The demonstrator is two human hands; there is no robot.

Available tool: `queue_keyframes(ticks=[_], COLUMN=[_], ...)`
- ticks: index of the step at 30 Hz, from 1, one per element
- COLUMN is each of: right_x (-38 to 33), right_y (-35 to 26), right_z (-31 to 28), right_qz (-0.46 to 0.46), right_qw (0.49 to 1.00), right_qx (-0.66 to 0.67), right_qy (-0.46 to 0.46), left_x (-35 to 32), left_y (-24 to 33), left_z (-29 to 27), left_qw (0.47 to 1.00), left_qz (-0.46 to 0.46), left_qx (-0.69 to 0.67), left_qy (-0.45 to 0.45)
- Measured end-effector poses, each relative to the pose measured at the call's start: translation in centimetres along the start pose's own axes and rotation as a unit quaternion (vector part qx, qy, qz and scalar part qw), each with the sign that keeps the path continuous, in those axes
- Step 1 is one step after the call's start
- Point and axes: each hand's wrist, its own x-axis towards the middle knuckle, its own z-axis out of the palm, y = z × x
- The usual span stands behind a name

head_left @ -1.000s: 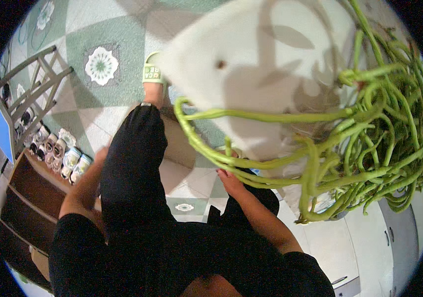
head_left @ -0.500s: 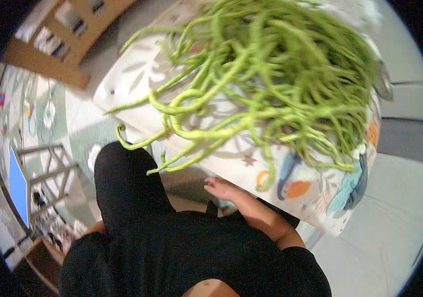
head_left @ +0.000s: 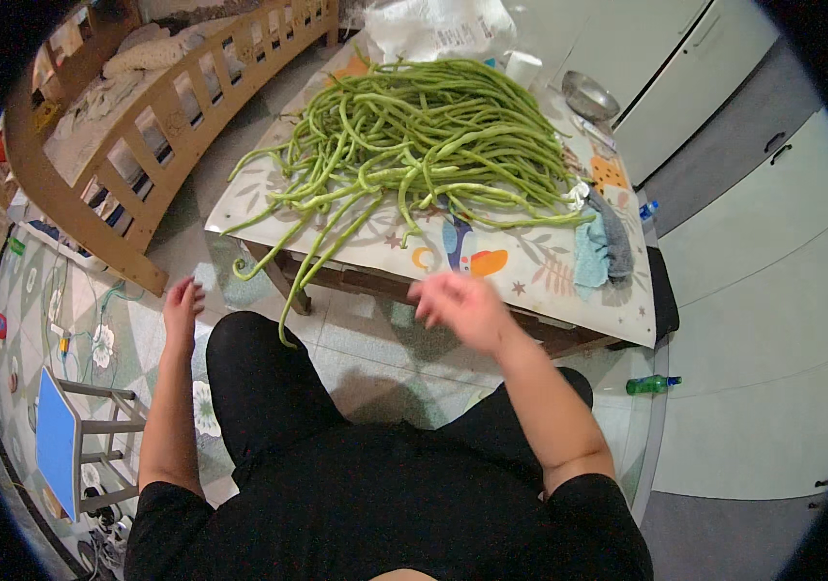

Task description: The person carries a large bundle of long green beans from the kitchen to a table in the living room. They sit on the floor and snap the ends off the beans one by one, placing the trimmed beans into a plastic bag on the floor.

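A big heap of long green yard-long beans (head_left: 433,136) lies on a low table (head_left: 366,247) with a patterned light cover. Several bean ends hang over its near left edge, one reaching down by my left knee. My right hand (head_left: 460,308) is in the air just off the near edge, fingers loosely bent and a little blurred, with nothing seen in them. Out to the left of my knee, my left hand (head_left: 183,300) is raised, its fingers apart and holding nothing. The dangling bean ends are what it is nearest to.
A light blue and grey cloth (head_left: 592,254) lies at the table's right. Behind the beans are a metal bowl (head_left: 590,95), a white roll (head_left: 522,68) and a white plastic bag (head_left: 438,29). A wooden bed rail (head_left: 177,145), blue-topped stool (head_left: 58,441) and green bottle (head_left: 648,385) stand or lie around.
The view has swung so the table and beans appear farther off. My left hand has come into sight at the left. My right hand has risen toward the table edge.
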Motion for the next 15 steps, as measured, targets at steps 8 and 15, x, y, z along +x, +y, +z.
queue_keyframes(ticks=[8,15], right_x=[8.3,0.8], right_y=[-2.1,-4.7], right_z=[-2.7,-2.0], right_qz=[-0.09,-0.084], right_qw=[0.845,0.958], right_qx=[-0.45,0.202], right_qy=[0.273,0.185], left_x=[-13.2,-17.1], left_y=[15.2,13.8], left_z=[11.6,13.4], left_qw=[0.932,0.914], left_qz=[0.188,0.068], left_qx=[-0.1,-0.076], left_qy=[-0.294,-0.392])
